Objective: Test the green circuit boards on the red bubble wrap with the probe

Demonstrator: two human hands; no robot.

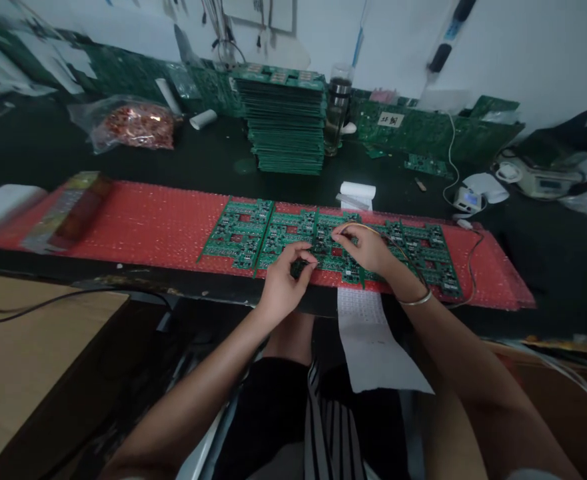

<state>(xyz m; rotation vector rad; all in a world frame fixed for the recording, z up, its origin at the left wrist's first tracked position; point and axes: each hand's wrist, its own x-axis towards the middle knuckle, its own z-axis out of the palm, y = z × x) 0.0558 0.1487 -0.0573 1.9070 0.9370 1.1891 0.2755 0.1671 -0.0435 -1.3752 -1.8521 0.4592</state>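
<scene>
Several green circuit boards (240,230) lie side by side on red bubble wrap (153,223). My left hand (284,281) hovers at the near edge of the middle boards, thumb and index finger curled into a pinch. What sits between those fingertips, if anything, is too small to make out. Over the boards just right of it, my right hand (368,252) is closed in a pinch on a thin yellow wire (366,228). That wire runs back over the hand toward the right; its tip is hidden by the fingers. A bracelet circles the right wrist.
Behind the boards rises a tall stack of circuit boards (288,123), beside a bottle (337,110). A bag of copper-coloured parts (140,125) and a tape-wrapped box (70,210) stand left. On the right is a small white device (469,199). A printed paper strip (373,340) hangs over the front edge.
</scene>
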